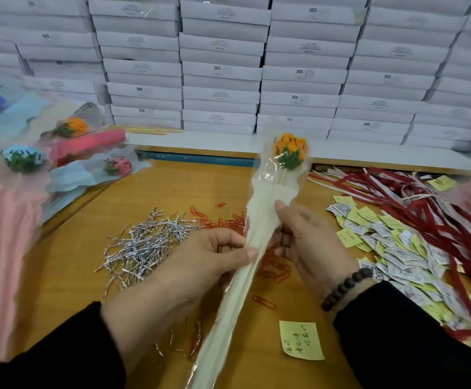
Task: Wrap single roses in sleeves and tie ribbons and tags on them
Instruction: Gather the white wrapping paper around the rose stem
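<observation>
An orange rose [290,148] with green leaves sits at the top of a clear and cream sleeve [259,217] that runs diagonally from upper centre down to the bottom edge. My left hand [198,265] pinches the sleeve's left edge at mid-length. My right hand [307,240] grips the sleeve from the right, fingers curled behind it. Silver twist ties [144,242] lie in a heap left of my hands. Red and white ribbons [414,197] and paper tags [391,242] are piled at the right.
Wrapped roses [24,161] in pink and blue sleeves lie stacked at the left. Red paper clips [273,268] are scattered under the sleeve. A yellow sticky note [301,341] lies near my right sleeve. White boxes [220,71] are stacked along the back of the wooden table [88,220].
</observation>
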### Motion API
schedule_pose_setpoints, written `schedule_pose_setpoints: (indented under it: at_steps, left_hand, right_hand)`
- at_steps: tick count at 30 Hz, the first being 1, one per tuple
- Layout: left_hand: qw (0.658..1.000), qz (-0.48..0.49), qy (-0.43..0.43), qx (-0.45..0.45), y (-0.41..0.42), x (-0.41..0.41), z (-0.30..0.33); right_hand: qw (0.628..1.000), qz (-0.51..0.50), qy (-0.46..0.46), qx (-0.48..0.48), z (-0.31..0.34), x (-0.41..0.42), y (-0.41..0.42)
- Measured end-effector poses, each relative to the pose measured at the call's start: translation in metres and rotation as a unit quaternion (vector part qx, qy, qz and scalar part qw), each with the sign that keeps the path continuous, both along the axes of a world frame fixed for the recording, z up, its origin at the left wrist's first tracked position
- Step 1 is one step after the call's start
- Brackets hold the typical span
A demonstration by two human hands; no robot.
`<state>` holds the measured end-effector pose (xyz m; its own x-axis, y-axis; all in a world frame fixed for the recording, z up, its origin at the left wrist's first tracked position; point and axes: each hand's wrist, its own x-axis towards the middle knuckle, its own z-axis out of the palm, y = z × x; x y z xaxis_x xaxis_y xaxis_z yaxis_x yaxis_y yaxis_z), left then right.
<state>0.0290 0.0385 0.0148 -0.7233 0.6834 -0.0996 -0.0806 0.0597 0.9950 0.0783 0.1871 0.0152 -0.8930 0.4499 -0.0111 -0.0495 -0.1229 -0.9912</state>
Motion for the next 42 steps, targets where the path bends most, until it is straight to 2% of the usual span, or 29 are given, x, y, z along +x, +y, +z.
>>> schedule_pose_setpoints:
  at_steps: [5,8,11,17,28,36,42]
  left_hand:
    - [0.998,0.047,0.001,0.045,0.003,0.001,-0.005]
    - [0.997,0.053,0.004,0.053,0.003,0.000,-0.008]
    - [0.995,0.071,-0.001,0.064,0.004,-0.002,-0.010]
    - [0.994,0.092,0.008,0.067,0.004,-0.004,-0.014]
    - [0.991,0.107,-0.021,0.074,-0.001,-0.009,-0.010]
    - [0.988,0.084,-0.064,0.110,-0.001,-0.010,-0.008]
    - [0.985,0.106,-0.075,0.118,0.000,-0.012,-0.009]
  right_hand:
    - [0.997,0.076,-0.032,0.014,-0.005,0.005,-0.009]
    - [0.998,0.050,-0.036,0.017,-0.007,0.004,-0.012]
    - [0.999,0.034,-0.021,-0.024,-0.007,0.004,-0.011]
    - [0.995,0.090,-0.028,-0.041,-0.006,0.006,-0.016]
    - [0.998,0.061,-0.032,0.013,-0.006,0.007,-0.007]
    - [0.998,0.064,-0.020,0.005,-0.005,0.008,-0.007]
    - [0.998,0.065,-0.013,0.005,-0.006,0.009,-0.007]
